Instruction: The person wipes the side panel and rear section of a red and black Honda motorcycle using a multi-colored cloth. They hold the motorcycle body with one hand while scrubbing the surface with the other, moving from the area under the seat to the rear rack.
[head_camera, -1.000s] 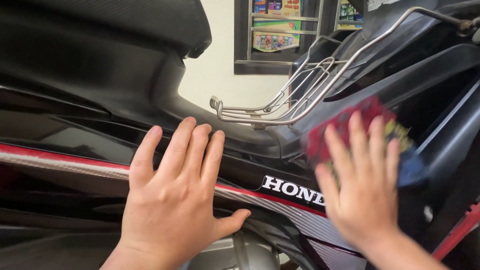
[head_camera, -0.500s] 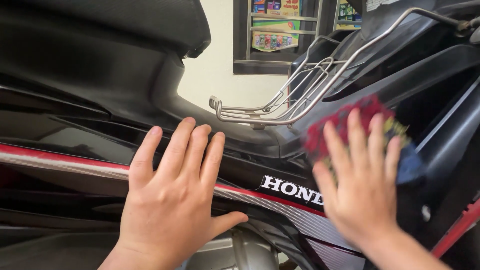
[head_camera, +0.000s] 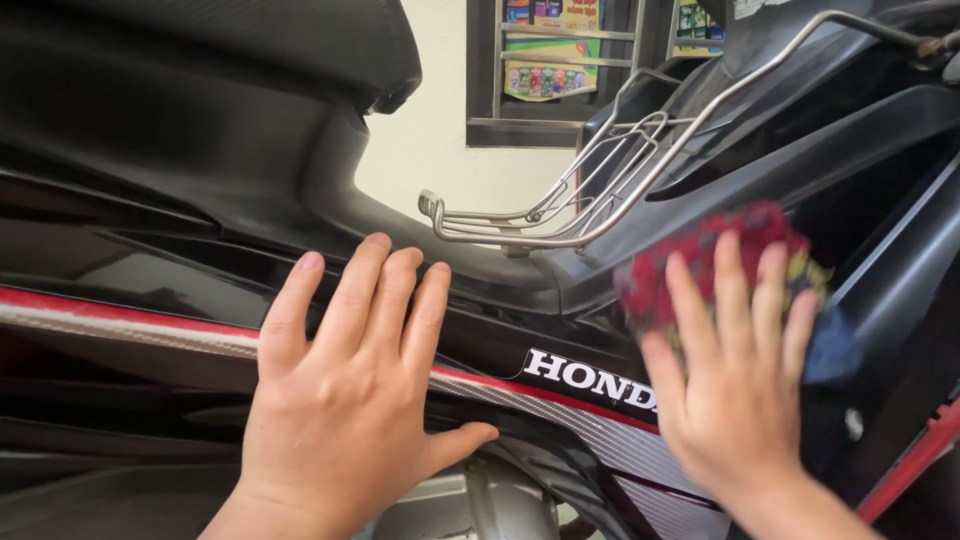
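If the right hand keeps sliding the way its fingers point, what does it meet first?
Likely the wire rack: the right hand, pressing a red cloth flat on the black panel, points up toward it, though depth is unclear.
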